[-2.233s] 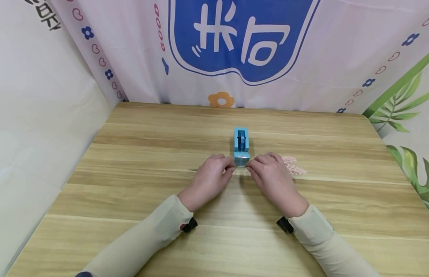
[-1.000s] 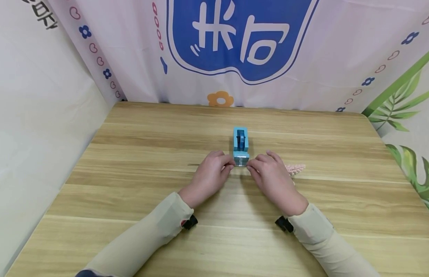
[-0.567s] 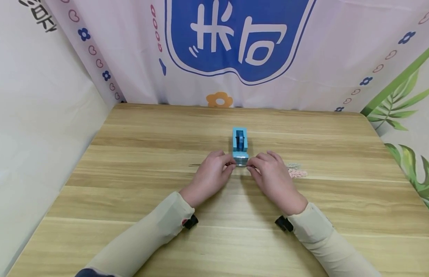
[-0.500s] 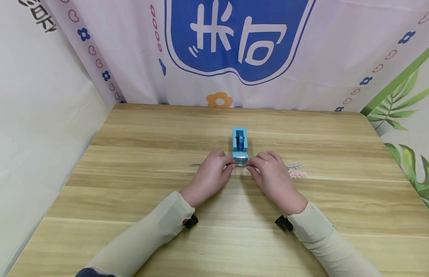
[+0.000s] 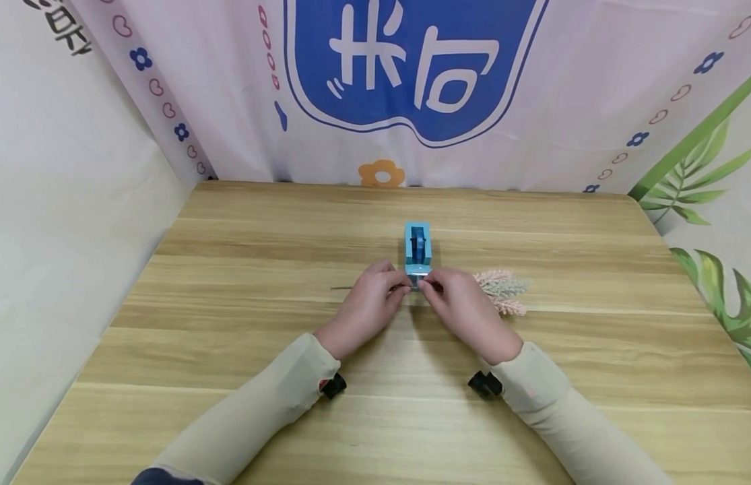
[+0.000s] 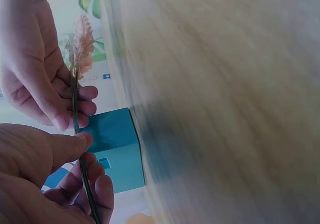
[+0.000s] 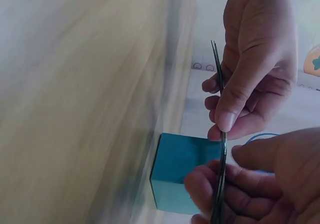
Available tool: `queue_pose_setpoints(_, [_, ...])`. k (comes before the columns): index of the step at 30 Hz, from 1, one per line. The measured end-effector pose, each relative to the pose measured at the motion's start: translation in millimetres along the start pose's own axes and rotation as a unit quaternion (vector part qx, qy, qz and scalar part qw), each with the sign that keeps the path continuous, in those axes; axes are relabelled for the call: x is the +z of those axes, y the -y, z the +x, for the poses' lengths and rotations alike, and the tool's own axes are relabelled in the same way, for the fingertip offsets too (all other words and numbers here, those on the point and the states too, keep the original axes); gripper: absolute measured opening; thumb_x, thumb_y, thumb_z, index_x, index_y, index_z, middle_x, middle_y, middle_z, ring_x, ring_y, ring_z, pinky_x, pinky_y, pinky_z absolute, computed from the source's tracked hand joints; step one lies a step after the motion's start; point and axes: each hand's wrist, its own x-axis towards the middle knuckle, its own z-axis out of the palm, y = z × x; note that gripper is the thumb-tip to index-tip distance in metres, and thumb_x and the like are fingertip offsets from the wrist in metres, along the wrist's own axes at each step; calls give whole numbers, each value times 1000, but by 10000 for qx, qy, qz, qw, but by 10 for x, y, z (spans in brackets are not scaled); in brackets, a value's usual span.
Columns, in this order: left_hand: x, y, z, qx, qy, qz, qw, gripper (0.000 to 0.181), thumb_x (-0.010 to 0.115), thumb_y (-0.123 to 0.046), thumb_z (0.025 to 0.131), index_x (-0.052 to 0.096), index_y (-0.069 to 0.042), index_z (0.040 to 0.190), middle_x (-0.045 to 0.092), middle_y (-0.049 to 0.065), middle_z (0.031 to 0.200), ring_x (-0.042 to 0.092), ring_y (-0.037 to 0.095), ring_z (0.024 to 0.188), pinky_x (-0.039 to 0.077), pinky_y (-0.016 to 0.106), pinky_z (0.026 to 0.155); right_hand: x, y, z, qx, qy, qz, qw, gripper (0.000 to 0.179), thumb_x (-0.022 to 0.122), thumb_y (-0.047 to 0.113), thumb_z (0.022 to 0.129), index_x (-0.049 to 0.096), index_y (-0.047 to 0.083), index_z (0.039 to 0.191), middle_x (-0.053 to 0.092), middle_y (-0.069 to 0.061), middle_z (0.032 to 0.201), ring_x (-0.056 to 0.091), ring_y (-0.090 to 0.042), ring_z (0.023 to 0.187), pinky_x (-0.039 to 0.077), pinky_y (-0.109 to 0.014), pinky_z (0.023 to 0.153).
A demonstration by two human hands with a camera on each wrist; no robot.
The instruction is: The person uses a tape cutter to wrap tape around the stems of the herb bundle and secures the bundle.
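A bunch of artificial flowers (image 5: 504, 289), pink and pale green, lies sideways in both hands, heads to the right. My left hand (image 5: 366, 304) pinches the thin dark stems (image 7: 217, 58) between thumb and fingers; their ends stick out to the left. Close beside it, my right hand (image 5: 466, 311) has its fingers curled round the stems nearer the heads, thumb slightly raised in the right wrist view. A shiny patch shows on the stems between the hands, perhaps clear tape. A blue tape dispenser (image 5: 418, 246) stands just beyond the fingertips, its front partly hidden by them.
The wooden table (image 5: 260, 236) lies beneath the hands and the dispenser. Behind it hangs a printed cloth (image 5: 230, 101), and a pale wall covering (image 5: 66, 202) borders the left side.
My right hand has shifted left, close to my left hand, and more of the flower heads shows. The bunch has turned about its stems. My left hand stays nearly in place.
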Motion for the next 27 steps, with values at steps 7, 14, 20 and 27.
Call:
queue_pose_setpoints(7, [2,12,-4,109,-36,-33,9999,11,71,-9,100,79,-6,106,63,5,92,54,15,81,48,26,71,31,6,60,404,29,297,9987,24,62,18,106,76,2,94,60,-2,69,48,-12,60,41,-27,58])
queue_pose_setpoints(14, [14,13,-7,-31,-125,-132,9998,10,71,-10,100,79,-6,105,64,6,94,56,16,82,50,26,71,47,-21,75,484,-73,471,9977,22,65,18,104,76,3,93,68,-4,76,51,-13,63,43,-27,60])
queue_pose_setpoints(20, [-79,-35,72,-477,-344,-87,9982,18,67,-19,104,71,-4,113,67,9,106,63,21,96,58,34,81,45,-51,85,477,-17,604,9970,21,67,18,104,75,3,92,64,-3,73,48,-12,62,41,-25,59])
queue_pose_setpoints(27, [-209,-65,277,-479,481,319,9972,45,63,-21,106,57,-3,147,67,16,138,66,26,124,58,41,103,49,-76,74,349,-65,603,9976,22,66,18,104,73,3,89,60,-2,70,47,-12,61,40,-25,59])
